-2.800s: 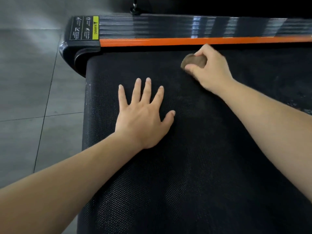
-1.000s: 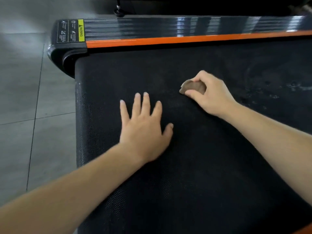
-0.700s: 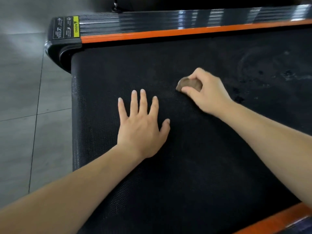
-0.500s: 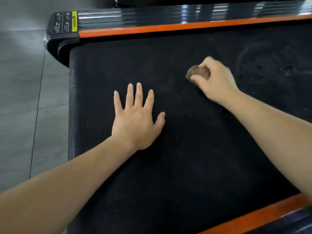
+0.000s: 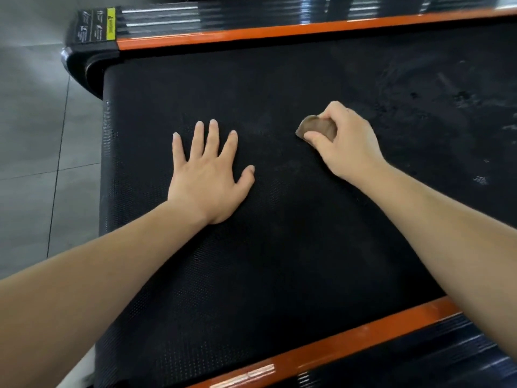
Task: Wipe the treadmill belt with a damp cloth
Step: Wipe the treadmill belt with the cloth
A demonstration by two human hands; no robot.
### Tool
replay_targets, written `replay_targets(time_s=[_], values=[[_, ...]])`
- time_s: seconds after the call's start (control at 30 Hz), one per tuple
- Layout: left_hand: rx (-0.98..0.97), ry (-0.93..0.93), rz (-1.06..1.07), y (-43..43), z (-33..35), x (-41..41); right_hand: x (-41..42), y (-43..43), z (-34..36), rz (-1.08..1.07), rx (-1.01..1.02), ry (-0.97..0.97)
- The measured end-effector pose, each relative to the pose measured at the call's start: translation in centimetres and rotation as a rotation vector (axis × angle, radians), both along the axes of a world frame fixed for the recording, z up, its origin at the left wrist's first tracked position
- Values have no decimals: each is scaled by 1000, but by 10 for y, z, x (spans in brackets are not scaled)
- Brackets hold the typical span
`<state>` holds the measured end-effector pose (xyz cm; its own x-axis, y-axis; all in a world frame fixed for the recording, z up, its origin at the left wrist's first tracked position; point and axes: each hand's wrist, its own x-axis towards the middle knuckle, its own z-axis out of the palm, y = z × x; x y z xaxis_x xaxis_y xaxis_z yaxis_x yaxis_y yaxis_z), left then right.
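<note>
1. The belt (image 5: 279,261) is black and textured, and it fills the middle of the view.
2. The left hand (image 5: 208,180) lies palm down on the belt, toward the belt's left end. Its fingers (image 5: 214,135) are straight and spread, and they hold nothing.
3. The right hand (image 5: 347,144) rests on the belt near the middle of the visible stretch, closer to the belt's far edge than to its near edge. Its fingers (image 5: 316,138) are curled, with the cloth (image 5: 316,128) pinched between the thumb and the other fingers.
4. The cloth is a small brown wad. It touches the belt surface, and the part that shows sticks out toward the belt's left end.
5. Pale smears (image 5: 461,96) and specks mark the right part of the belt.
6. An orange-striped rail (image 5: 279,30) runs along the belt's far edge. A second rail (image 5: 335,348) runs along the belt's near edge.
7. A warning label (image 5: 96,25) with a yellow strip sits on the far rail, above the belt's far left corner.
8. A black end cap (image 5: 84,60) curves round the same corner of the belt.
9. A grey tiled floor (image 5: 33,135) lies beyond the belt's left end.
</note>
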<state>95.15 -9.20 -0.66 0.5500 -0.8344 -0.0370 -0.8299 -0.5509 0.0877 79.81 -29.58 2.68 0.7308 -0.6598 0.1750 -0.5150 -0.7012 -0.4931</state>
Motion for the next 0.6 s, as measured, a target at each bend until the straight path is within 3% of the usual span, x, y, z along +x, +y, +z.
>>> replay_targets(time_s=[0.17, 0.37, 0.6], values=[[-22, 29, 6, 2, 7, -6, -47, 43, -1, 324, 59, 66], [-3, 84, -3, 16, 5, -66, -43, 11, 3, 52, 84, 2], [20, 14, 13, 18, 1, -73, -111, 71, 10, 406, 202, 119]])
